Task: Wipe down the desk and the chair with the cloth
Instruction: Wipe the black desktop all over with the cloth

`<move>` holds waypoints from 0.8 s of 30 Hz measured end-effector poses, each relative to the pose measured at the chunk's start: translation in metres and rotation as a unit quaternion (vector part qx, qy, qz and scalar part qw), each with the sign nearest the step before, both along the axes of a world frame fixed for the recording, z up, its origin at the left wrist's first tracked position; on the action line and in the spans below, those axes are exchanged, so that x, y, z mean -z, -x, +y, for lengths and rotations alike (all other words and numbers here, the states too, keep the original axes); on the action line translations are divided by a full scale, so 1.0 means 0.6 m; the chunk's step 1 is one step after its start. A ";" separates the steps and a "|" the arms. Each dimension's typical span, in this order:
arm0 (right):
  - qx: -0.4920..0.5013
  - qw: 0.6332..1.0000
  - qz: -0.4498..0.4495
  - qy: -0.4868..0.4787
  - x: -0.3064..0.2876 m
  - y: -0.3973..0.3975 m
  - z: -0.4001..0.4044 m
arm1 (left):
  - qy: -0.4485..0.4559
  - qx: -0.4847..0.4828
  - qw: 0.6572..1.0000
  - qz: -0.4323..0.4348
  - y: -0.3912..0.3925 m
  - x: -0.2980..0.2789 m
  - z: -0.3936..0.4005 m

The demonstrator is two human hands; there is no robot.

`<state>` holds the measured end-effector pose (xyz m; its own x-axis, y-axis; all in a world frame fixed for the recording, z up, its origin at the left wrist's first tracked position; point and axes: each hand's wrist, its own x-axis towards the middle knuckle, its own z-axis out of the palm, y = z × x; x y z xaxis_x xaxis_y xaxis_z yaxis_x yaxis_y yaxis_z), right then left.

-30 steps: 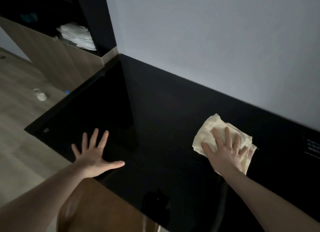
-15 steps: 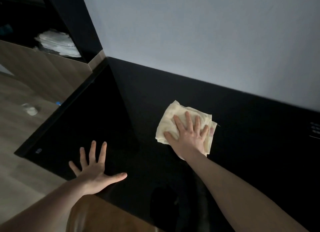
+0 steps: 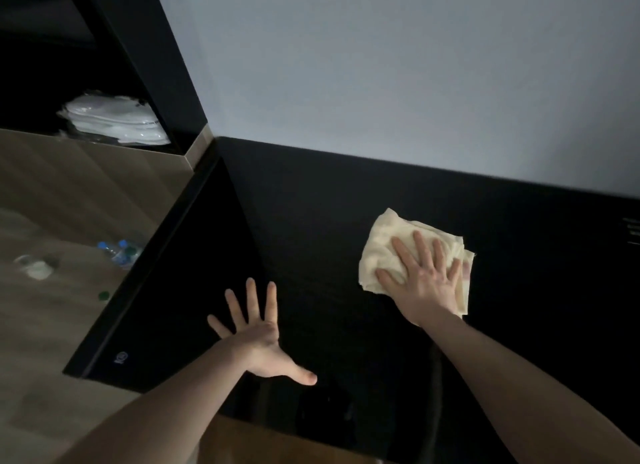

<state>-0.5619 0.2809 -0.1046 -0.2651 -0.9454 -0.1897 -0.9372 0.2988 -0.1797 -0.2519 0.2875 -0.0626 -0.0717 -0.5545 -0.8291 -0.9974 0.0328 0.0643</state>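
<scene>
Left hand [image 3: 258, 342] flat on the black desk [image 3: 311, 221] near the front edge, fingers spread wide and straight, thumb out to the right. Holding nothing, just resting on the surface.

Right hand [image 3: 427, 283] further in and to the right, palm down on the cloth [image 3: 384, 242]. Fingers straight and slightly fanned, pressing it onto the desktop, not curled round it. Cloth is pale yellow, crumpled, lying on the desk near the wall side; its far and left parts stick out past my fingertips, a strip shows at the right of my hand.

Desk surface is dark and glossy. Small round mark [image 3: 121, 357] on its left front corner, can't read it.

Left of the desk: wooden floor [image 3: 45, 325] with plastic bottles [image 3: 119, 252], blue caps, lying close to the desk edge. Pale blurred object [image 3: 36, 268] further left, can't tell what.

Far: grey wall [image 3: 381, 82] behind the desk. Dark shelf unit [image 3: 114, 82] at upper left with a stack of white items [image 3: 114, 120] on it.
</scene>
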 end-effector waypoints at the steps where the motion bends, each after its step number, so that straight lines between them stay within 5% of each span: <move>1: 0.010 1.000 0.000 0.003 0.001 -0.007 0.000 | -0.005 0.015 1.000 0.002 -0.009 0.002 -0.003; 8: 0.076 0.997 0.003 0.005 0.005 -0.049 0.019 | 0.021 0.102 0.994 0.033 -0.068 0.017 -0.009; 24: 0.154 0.988 -0.018 0.003 0.004 -0.085 0.003 | 0.024 0.123 0.988 0.085 -0.078 0.027 -0.023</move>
<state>-0.5110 0.2825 -0.1070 -0.5327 -0.8225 -0.1994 -0.7953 0.5671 -0.2144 -0.2051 0.2739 -0.0785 -0.3460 -0.5417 -0.7661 -0.9336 0.2802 0.2235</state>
